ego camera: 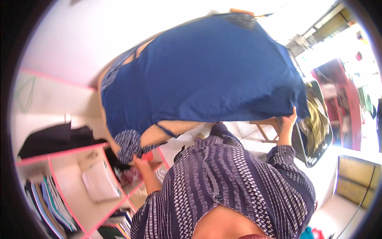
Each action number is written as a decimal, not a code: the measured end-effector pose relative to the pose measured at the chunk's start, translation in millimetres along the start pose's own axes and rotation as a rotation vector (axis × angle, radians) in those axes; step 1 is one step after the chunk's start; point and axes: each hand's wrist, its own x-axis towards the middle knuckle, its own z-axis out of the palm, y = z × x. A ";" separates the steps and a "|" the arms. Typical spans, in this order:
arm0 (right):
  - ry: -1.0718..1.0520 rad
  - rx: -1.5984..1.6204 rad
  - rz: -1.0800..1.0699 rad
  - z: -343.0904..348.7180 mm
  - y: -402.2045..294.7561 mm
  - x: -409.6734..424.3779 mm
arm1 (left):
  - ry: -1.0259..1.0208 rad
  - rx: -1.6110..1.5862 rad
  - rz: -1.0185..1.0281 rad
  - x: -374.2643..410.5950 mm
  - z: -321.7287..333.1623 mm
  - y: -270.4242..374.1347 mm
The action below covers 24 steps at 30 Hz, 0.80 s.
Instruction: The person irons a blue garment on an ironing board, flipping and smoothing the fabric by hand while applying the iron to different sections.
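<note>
A large blue knit garment (209, 71) is spread over a tan table (170, 131). Its speckled navy-and-white sleeve (128, 143) lies at the table's near left corner, and a second speckled part (115, 71) shows along the far left edge. My left hand (138, 162) grips the end of the near sleeve. At the near right, my right hand (289, 119) pinches the garment's lower edge, which overhangs the table there. Part of the tabletop is hidden under the cloth.
A dark basket (304, 149) with olive cloth (316, 122) stands to the right. Pink-edged shelves (86, 206) hold folded clothes (56, 203) at the left, with black cloth (53, 140) on top. A dark, unclear item (243, 21) lies at the table's far edge beside an orange bar (241, 12).
</note>
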 end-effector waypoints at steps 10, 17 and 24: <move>-0.044 -0.005 -0.103 -21.2 -115.3 51.3 | 0.134 0.977 0.525 12.4 -76.0 85.5; -0.009 -0.147 -0.255 17.8 -229.2 80.5 | -0.103 0.694 0.491 -32.8 -32.3 153.3; -0.282 -0.104 -0.367 262.1 -231.2 112.6 | -0.334 0.166 0.040 -63.7 34.8 237.3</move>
